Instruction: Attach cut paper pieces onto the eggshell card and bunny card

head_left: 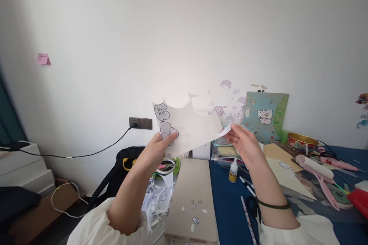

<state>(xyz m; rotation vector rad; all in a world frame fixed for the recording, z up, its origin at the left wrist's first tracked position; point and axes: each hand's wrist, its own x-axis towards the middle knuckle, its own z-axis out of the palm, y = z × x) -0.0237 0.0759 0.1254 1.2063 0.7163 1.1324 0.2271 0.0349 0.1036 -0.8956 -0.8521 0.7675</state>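
Note:
A sheet of white paper [198, 130] with a ragged, cut-out top edge is held up between my two hands. Black-outlined cartoon drawings [161, 111] show along its left side. My left hand [161, 143] pinches the lower left of the sheet, thumb on the front near a drawing. At the right end, my right hand [243, 139] grips a curled corner between thumb and fingers. Beneath the sheet lies a beige board [191, 183] with several small paper cut-outs [196, 220] on it.
Paper scraps [156, 199] are heaped left of the board. On the blue table [227, 199] are a glue bottle [233, 170], scissors [254, 208], pens, a pink lint roller [319, 174] and a round tin [303, 141]. A decorated board [266, 116] leans against the wall.

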